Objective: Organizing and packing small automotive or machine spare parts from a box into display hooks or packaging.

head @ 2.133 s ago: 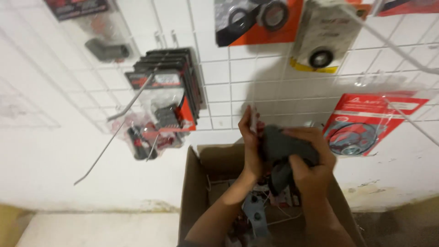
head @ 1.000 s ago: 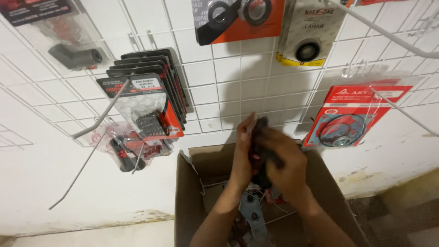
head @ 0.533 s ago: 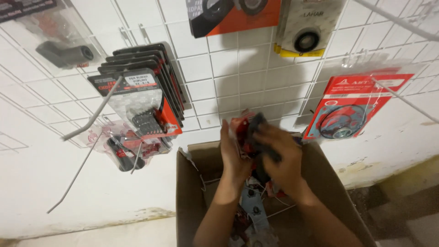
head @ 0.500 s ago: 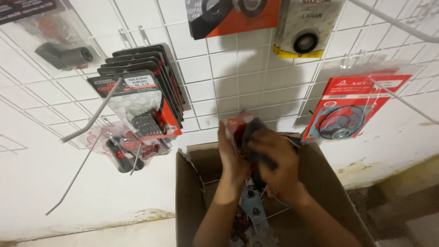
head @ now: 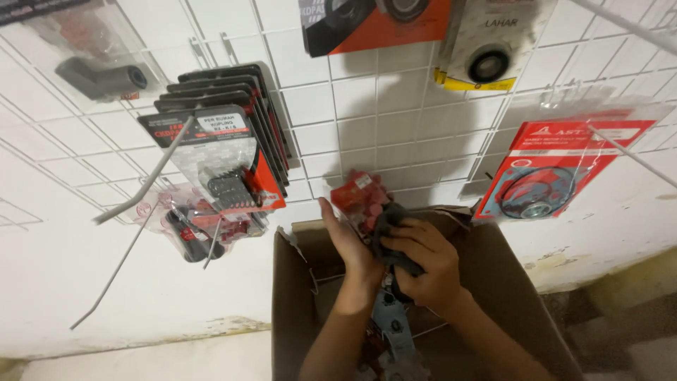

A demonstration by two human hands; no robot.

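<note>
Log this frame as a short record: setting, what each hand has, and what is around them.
Setting: white wire grid on a tiled wall, open cardboard box below
Left hand: holds a red packet
Right hand: presses a dark cloth to the packet
In box: more packets
On grid: black-red packs, gasket pack

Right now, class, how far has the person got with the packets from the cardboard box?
Done: several packets already hang on the wire wall grid. In hand: the left hand holds up a clear packet of red parts, while the right hand presses a dark cloth against it. Left: more packaged parts lie in the cardboard box.
</note>
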